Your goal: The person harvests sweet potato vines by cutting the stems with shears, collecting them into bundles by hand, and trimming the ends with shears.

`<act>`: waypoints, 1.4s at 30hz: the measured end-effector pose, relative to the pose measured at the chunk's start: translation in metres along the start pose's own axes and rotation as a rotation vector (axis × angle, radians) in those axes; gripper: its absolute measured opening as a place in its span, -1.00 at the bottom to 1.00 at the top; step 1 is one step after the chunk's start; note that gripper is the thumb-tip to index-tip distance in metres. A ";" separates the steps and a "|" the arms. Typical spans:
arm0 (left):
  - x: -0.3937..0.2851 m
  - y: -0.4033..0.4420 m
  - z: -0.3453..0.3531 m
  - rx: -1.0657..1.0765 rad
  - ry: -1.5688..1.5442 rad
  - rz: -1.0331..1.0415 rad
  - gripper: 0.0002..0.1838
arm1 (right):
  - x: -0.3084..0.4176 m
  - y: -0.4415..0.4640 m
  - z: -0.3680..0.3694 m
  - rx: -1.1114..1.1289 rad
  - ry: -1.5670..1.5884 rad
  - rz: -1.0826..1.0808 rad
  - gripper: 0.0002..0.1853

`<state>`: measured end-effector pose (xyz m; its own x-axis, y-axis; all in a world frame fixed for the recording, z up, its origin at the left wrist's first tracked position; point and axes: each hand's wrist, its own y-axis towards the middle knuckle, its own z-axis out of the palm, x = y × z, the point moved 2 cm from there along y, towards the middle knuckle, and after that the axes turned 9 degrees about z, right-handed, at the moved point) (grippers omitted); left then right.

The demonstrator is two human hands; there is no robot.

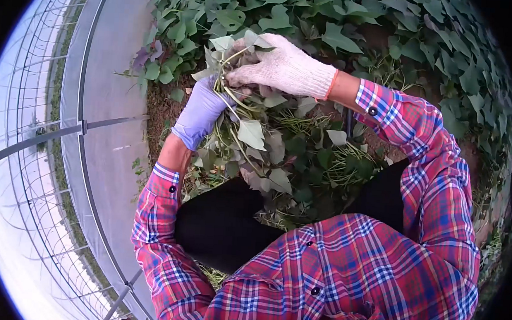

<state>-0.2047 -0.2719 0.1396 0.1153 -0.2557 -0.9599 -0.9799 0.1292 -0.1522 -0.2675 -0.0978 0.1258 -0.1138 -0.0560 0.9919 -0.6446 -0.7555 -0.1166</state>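
My left hand (pixel 203 110), in a thin purple glove, is closed around a bunch of leafy vine stems (pixel 238 140). Pale leaf undersides and long stems hang from it toward my knees. A white knitted glove with an orange cuff covers my right hand (pixel 279 67). Its thumb and fingers are closed on the upper part of the same bunch, right beside my left hand. Leaves partly hide the fingertips of both hands.
Dense green vines (pixel 276 17) grow in front of me and along the right. Cut stems (pixel 349 166) lie in a heap below my hands. At the left runs a plastic sheet wall (pixel 116 52) with metal pipes (pixel 82 127). My black-clad knees (pixel 223 222) frame the heap.
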 end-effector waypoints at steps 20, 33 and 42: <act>-0.052 -0.105 0.050 -0.035 -0.246 0.147 -0.43 | 0.067 -0.100 0.058 0.143 -0.260 -0.027 -0.72; -0.037 -0.089 0.028 -0.578 -0.580 0.168 -0.78 | 0.013 -0.089 0.090 -0.086 -0.530 -0.075 0.01; -0.002 -0.082 0.035 -0.734 -0.627 0.169 -0.85 | 0.000 -0.072 0.096 0.074 -0.267 -0.147 -0.03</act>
<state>-0.1189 -0.2481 0.1456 -0.1782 0.2941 -0.9390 -0.8247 -0.5652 -0.0205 -0.1486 -0.1057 0.1395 0.1853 -0.1046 0.9771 -0.5813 -0.8134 0.0231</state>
